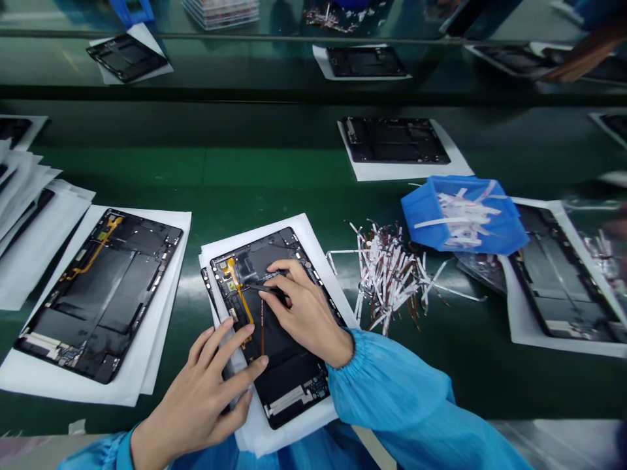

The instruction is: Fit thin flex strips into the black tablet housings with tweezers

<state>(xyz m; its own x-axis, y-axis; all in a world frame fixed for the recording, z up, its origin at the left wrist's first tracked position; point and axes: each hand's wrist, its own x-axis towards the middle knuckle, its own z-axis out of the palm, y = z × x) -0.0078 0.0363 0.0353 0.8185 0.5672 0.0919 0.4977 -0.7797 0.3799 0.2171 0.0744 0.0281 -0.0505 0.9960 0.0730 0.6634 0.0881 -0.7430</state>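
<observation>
An opened black tablet chassis (289, 378) lies on white sheets in front of me, with an orange flex cable (238, 290) running down its left side. My right hand (301, 307) is closed in a pinch on thin black tweezers (262, 288), whose tip points at the cable near the chassis top. My left hand (206, 391) rests with fingers spread on the lower left edge of the chassis, holding it flat. Both sleeves are light blue.
A second opened chassis (98, 294) with an orange cable lies to the left on white paper. A heap of white and brown flex strips (392, 274) sits to the right, beside a blue tray (490, 232) of strips. More chassis (394, 140) lie on the green belt.
</observation>
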